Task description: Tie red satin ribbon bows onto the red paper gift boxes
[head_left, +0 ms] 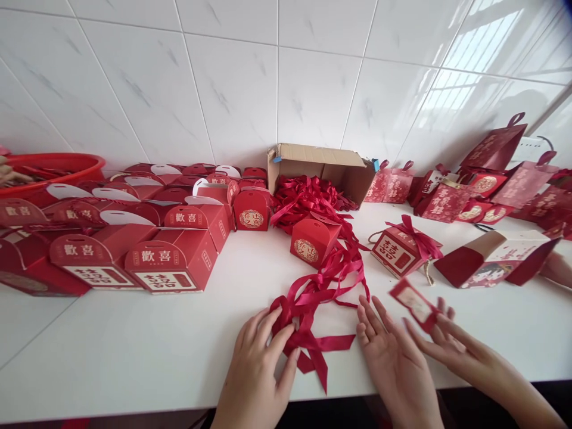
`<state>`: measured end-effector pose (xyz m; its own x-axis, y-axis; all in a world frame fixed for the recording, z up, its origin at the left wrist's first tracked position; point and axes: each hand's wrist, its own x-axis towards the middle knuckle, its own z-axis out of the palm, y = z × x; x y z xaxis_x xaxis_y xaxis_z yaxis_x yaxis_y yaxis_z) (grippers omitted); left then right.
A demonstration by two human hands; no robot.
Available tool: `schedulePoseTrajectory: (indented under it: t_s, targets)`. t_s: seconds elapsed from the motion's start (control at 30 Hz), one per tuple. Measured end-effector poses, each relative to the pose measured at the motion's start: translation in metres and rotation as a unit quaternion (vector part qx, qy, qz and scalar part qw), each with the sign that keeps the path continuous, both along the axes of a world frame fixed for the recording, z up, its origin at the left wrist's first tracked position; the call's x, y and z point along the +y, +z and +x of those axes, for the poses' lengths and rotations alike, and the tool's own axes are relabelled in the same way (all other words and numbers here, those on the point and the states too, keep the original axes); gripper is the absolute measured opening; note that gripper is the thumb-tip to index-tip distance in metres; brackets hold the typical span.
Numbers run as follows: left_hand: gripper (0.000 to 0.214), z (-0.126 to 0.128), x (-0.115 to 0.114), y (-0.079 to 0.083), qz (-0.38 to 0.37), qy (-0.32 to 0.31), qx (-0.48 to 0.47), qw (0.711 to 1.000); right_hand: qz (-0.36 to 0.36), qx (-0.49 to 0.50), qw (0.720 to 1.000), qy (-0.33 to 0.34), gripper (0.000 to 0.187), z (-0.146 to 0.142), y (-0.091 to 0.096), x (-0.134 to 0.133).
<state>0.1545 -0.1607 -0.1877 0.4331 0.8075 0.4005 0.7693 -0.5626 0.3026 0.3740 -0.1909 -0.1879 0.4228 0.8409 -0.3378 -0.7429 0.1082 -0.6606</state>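
My left hand (263,363) lies palm down, fingers spread, over the near end of a tangle of dark red satin ribbons (308,319). Its fingertips touch the ribbon without a visible grip. To the right, my right hand (395,360) is turned palm up with its fingers stretched out and nothing in it. Close beside it, another person's hand (467,345) comes in from the right, holding a small red card-like piece (415,304) with a pale panel, slightly blurred. Beyond the ribbons stands a red gift box (315,238) with gold lettering.
Rows of red gift boxes (172,256) fill the left, with a red basin (53,170) behind. A cardboard box (322,155) spills ribbon at the wall. To the right are a bow-tied box (397,250), a larger box (487,259) and several gift bags (447,202).
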Motion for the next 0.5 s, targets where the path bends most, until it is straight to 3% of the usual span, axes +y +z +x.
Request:
schedulePoseTrajectory:
  t_s: [0.2, 0.33, 0.5]
  targets:
    - [0.031, 0.0, 0.0, 0.002, 0.002, -0.002, -0.005, 1.0, 0.015, -0.023, 0.998, -0.057, 0.018, 0.002, -0.003, 0.009]
    - [0.03, 0.0, 0.0, 0.002, -0.003, 0.001, -0.006, 1.0, 0.027, -0.182, 0.983, -0.006, 0.01, 0.001, -0.01, 0.011]
    - [0.03, 0.0, -0.001, 0.002, -0.003, 0.0, -0.002, 1.0, 0.025, -0.337, 0.938, 0.083, 0.033, -0.011, -0.005, 0.01]
